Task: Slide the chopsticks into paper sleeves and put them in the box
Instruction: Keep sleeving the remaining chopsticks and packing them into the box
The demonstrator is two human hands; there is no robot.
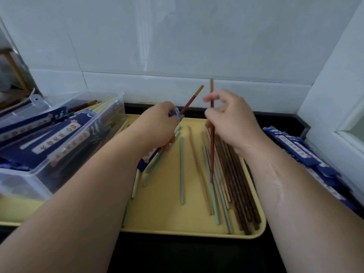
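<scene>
Nearest the camera, the left forearm (pixel 69 203) and right forearm (pixel 307 203) reach in from 7 and 5 o'clock over the yellow tray (pixel 167 223). The left hand (pixel 157 125) is curled round a blue paper sleeve (pixel 175 113) whose long axis runs from 7 to 1 o'clock. One red chopstick (pixel 192 99) pokes out of its mouth toward 1 o'clock. The right hand (pixel 234 121), just beside the left at its 3 o'clock, pinches a second red chopstick (pixel 212 150) partway along the shaft. This stick stands nearly upright on a 12-to-6 line, its lower tip over the loose chopsticks (pixel 232 174) on the tray.

The sleeve's mouth lies at 9 o'clock from that stick. The coming move therefore likely calls for tilting the stick to the sleeve's slant and leading an end into the mouth. The clear box (pixel 65 154), holding sleeved pairs, sits at 9 o'clock, nearer the left hand. Spare sleeves (pixel 307 152) lie at 3 o'clock.
</scene>
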